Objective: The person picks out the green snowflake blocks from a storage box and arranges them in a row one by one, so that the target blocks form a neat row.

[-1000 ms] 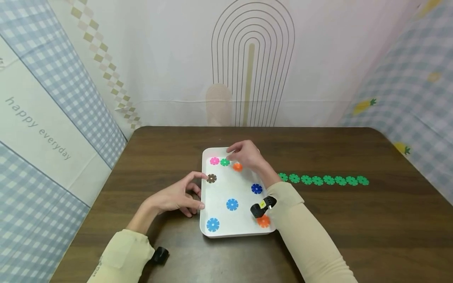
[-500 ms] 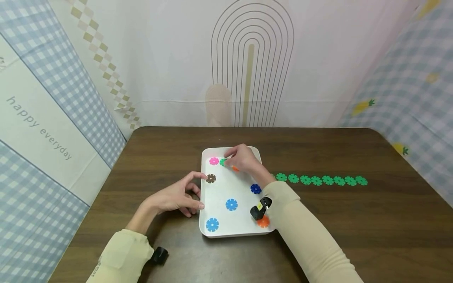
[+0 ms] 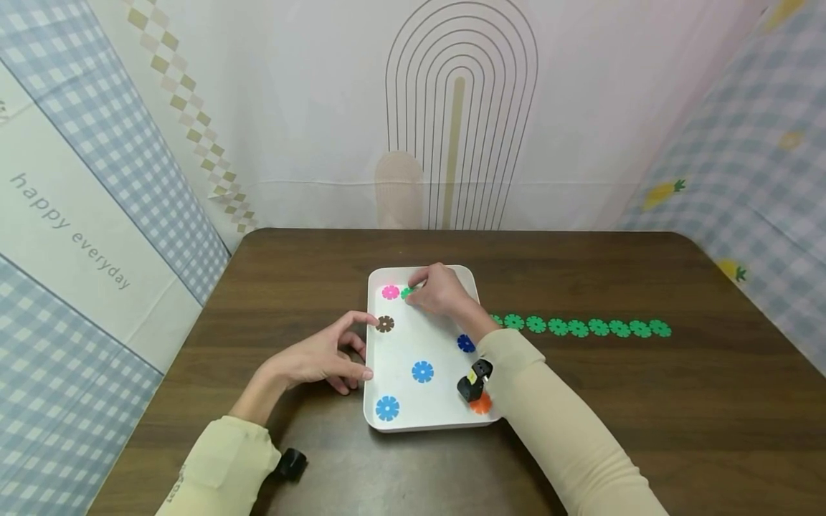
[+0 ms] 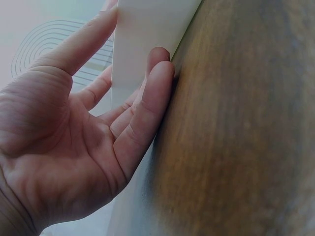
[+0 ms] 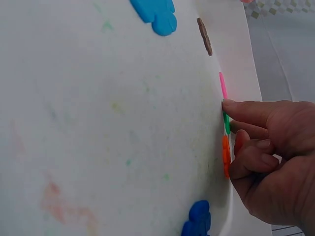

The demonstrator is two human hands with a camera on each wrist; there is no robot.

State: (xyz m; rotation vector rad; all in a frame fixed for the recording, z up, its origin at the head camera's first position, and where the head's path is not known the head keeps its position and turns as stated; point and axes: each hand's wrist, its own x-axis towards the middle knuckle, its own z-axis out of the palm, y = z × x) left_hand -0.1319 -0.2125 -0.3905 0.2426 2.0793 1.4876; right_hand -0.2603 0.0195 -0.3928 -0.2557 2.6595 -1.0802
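Note:
A white tray (image 3: pixel 445 414) holds several flower-shaped plastic discs. At its far end, my right hand (image 3: pixel 440 290) has thumb and index fingertips on a green flower disc (image 5: pixel 227 123), which lies between a pink disc (image 3: pixel 390 292) and an orange disc (image 5: pixel 226 156). The right wrist view shows the thumb and index finger pinching the green disc near the tray floor, other fingers folded in. My left hand (image 3: pixel 323 356) rests against the tray's left side, index and thumb spread along the rim. The left wrist view shows its other fingers against the tray's outer wall (image 4: pixel 140 37).
Also in the tray are a brown disc (image 3: pixel 385 324), a dark blue disc (image 3: pixel 466 343), two light blue discs (image 3: pixel 422 372) and a near orange disc (image 3: pixel 480 404). A row of green discs (image 3: pixel 577 328) lies right of the tray on the wooden table (image 3: pixel 645 416).
My right hand has moved slightly left and nearer, and its fingers have closed in on the green disc; the far orange disc is now covered in the head view. The left hand stays put.

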